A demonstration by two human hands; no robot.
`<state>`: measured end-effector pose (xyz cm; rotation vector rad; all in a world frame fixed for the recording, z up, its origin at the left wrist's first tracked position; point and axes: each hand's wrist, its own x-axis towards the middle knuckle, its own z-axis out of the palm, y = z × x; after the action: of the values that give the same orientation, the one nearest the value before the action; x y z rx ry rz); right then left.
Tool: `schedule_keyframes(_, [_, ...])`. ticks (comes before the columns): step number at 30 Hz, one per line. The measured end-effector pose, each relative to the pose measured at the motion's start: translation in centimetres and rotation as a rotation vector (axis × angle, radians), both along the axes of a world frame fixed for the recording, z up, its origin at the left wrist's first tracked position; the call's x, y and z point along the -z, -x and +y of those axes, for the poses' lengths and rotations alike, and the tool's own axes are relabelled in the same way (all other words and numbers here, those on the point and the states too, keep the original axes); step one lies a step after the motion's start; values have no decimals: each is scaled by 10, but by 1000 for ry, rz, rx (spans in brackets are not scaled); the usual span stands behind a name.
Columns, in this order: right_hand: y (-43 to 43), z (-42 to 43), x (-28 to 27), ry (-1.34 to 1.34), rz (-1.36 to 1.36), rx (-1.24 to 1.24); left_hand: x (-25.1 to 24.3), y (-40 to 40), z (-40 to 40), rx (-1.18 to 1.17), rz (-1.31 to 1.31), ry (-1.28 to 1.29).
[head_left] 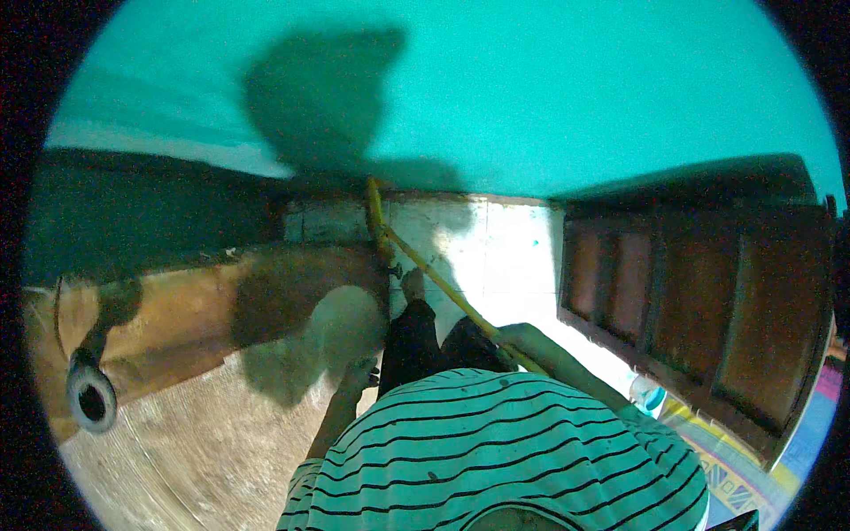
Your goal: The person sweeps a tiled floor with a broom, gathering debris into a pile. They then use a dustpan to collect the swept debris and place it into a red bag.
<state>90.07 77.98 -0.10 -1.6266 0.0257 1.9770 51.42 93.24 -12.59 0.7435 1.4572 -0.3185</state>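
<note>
My right hand (521, 338) is closed around a long yellow handle (451, 285), close to my right thigh. The handle slants away to the far left over the tiled floor (511, 239). Its far end meets a yellow, narrow part (376, 216) near the foot of the wall, in shadow; whether it is a broom or another tool is unclear. My left hand (359, 377) hangs low at my left side, beside the brown wooden furniture (192, 292). Its fingers are dim, and I cannot make out whether they hold anything. A bare foot (413, 284) shows under the handle.
A teal wall (597, 99) rises ahead, bearing dark shadows. At right stands a dark wooden panelled cabinet (690, 299). Near its base are a white container (647, 393) and a colourful patterned mat (724, 458). A grey ring-shaped object (106, 401) lies at far left.
</note>
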Motion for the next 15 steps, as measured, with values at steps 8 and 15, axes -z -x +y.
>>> schedule_keyframes(8, [31, -92, 42, 64, 260, 383, -80, -15, -10, -147, 13, 170])
schedule_keyframes(15, [69, -194, -25, 165, -40, 395, 18, 83, -50, 42, -37, 128])
